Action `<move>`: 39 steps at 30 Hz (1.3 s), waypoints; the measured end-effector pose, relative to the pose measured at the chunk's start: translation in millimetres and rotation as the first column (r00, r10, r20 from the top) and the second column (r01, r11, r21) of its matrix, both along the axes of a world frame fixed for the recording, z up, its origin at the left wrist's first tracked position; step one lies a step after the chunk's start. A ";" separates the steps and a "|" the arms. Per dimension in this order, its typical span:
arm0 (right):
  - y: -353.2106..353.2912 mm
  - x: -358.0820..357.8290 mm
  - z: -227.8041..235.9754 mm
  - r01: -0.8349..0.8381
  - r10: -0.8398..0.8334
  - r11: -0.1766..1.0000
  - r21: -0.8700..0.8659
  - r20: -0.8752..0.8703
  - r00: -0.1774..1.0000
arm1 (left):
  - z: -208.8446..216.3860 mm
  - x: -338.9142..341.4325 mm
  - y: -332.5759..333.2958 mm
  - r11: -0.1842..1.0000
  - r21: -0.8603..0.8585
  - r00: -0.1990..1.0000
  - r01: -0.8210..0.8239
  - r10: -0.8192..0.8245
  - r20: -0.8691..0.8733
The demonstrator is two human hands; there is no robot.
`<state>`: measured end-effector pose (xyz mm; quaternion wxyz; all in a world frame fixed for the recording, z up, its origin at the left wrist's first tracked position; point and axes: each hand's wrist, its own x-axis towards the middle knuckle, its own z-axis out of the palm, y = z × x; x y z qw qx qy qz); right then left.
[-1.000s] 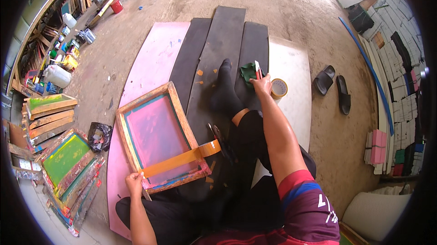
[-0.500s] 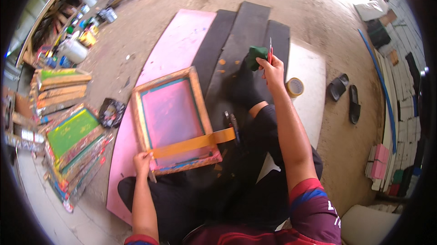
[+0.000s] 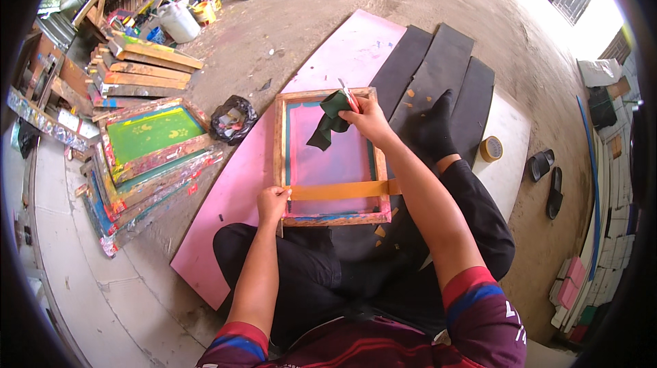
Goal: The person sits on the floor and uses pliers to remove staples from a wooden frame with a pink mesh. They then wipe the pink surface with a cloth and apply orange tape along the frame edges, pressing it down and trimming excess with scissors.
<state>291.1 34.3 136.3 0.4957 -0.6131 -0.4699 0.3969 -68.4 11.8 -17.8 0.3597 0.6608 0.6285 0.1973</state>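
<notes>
A wooden-framed mesh screen [image 3: 280, 139] lies before my crossed legs, over pink and black boards. Across its lower part runs a strip of brown tape [image 3: 335, 191], the right end sticking out past the frame. At the strip's left end, my left hand [image 3: 272, 205] pinches the tape against the frame's left side. My right hand [image 3: 368, 122] is closed above the upper right of the screen. It holds a dark green cloth [image 3: 331, 113] that hangs over the mesh, together with a slim red-handled tool [image 3: 352, 99] whose exact kind I cannot make out.
A roll of tape [image 3: 491, 149] rests on the white board to the right, with black slippers [image 3: 540, 164] beyond. Stacked painted screens [image 3: 157, 132] and a black bag [image 3: 233, 120] are at left. Paint containers [image 3: 179, 22] stand farther back. My foot [image 3: 438, 122] rests on the black boards [image 3: 438, 60].
My right hand has come left and nearer, bringing the green cloth and red-handled tool over the screen. The view has turned left. My left hand stays at the tape's left end.
</notes>
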 end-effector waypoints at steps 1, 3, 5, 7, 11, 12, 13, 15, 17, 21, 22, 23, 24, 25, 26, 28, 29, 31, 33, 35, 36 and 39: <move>4.6 -0.4 -19.5 0.015 -0.016 1.000 0.020 0.059 0.998 | 0.0 6.0 1.7 1.000 -0.015 1.000 0.002 -0.002 0.017; 2.6 -13.7 -36.5 0.205 -0.202 0.979 0.020 0.286 0.937 | -1.1 7.5 0.7 0.998 -0.056 0.999 -0.008 0.011 0.040; -11.7 -19.6 -38.8 0.291 -0.225 0.949 -0.120 0.387 0.894 | -2.4 0.0 4.6 0.994 -0.108 0.998 -0.028 0.034 0.052; -40.0 -16.3 -34.0 0.231 -0.162 0.918 -0.323 0.228 0.960 | -7.8 -7.5 4.0 0.985 -0.164 0.996 -0.042 0.054 0.067; -131.6 -27.3 -49.3 0.303 -0.249 0.874 -0.380 0.186 0.950 | -0.8 -1.8 3.5 0.990 -0.136 0.992 -0.035 0.050 0.111; -157.8 -22.5 -70.2 0.344 -0.254 0.904 -0.254 0.330 0.909 | 1.9 3.3 4.8 0.993 -0.112 0.998 -0.033 0.040 0.056; -182.9 -18.6 -94.0 0.359 -0.265 0.925 -0.128 0.462 0.846 | 4.7 7.0 5.4 0.993 -0.113 0.998 -0.029 0.035 0.053; -220.3 -36.9 -105.3 0.376 -0.322 0.927 0.003 0.524 0.788 | 7.6 4.4 6.2 0.993 -0.113 0.999 -0.038 0.042 0.033; -242.9 -52.3 -106.2 0.334 -0.190 0.936 -0.114 0.633 0.750 | 8.5 2.9 6.6 0.996 -0.087 0.999 -0.031 0.033 0.027; -253.8 -67.0 -109.1 0.337 -0.008 0.882 -0.328 0.705 0.709 | 13.9 2.8 4.8 0.994 -0.097 0.999 -0.040 0.042 0.023; -251.8 -67.9 -109.8 0.341 0.011 0.869 -0.359 0.703 0.711 | 15.5 3.5 4.4 0.995 -0.092 0.999 -0.033 0.034 0.017; -248.0 -68.3 -109.7 0.343 0.031 0.857 -0.386 0.701 0.712 | 16.8 3.9 5.1 0.996 -0.083 0.999 -0.029 0.031 0.013; -245.3 -68.9 -109.5 0.348 0.050 0.839 -0.417 0.697 0.715 | 17.9 4.4 5.0 0.996 -0.090 0.999 -0.028 0.030 0.015; -245.3 -69.6 -108.4 0.357 0.045 0.834 -0.421 0.696 0.717 | 18.9 4.6 4.8 0.995 -0.097 0.999 -0.028 0.030 0.016; -245.6 -71.5 -105.4 0.363 0.043 0.828 -0.427 0.694 0.718 | 18.6 3.6 4.2 0.994 -0.106 0.999 -0.031 0.033 0.017; -244.2 -73.5 -103.9 0.369 0.035 0.823 -0.431 0.688 0.725 | 17.5 3.0 4.6 0.995 -0.091 0.999 -0.036 0.039 0.027; -244.7 -73.5 -103.7 0.370 0.031 0.822 -0.432 0.684 0.729 | 15.6 3.4 3.8 0.996 -0.086 0.999 -0.038 0.041 0.033; -244.4 -73.9 -103.3 0.371 0.023 0.822 -0.432 0.676 0.737 | 13.3 1.0 5.0 0.996 -0.084 0.999 -0.028 0.031 0.033; -243.0 -74.9 -100.6 0.376 0.014 0.820 -0.432 0.671 0.742 | 12.0 0.8 5.1 0.996 -0.082 0.999 -0.027 0.031 0.038; -242.5 -75.7 -101.3 0.382 0.020 0.815 -0.436 0.679 0.733 | 12.0 1.3 4.7 0.996 -0.078 0.998 -0.043 0.047 0.048; -241.9 -76.0 -101.8 0.384 0.023 0.813 -0.437 0.684 0.729 | 12.7 1.5 4.7 0.995 -0.087 0.998 -0.045 0.049 0.049; -239.7 -76.5 -105.1 0.400 0.036 0.796 -0.453 0.696 0.717 | 18.2 4.1 3.8 0.994 -0.103 0.998 -0.045 0.050 0.047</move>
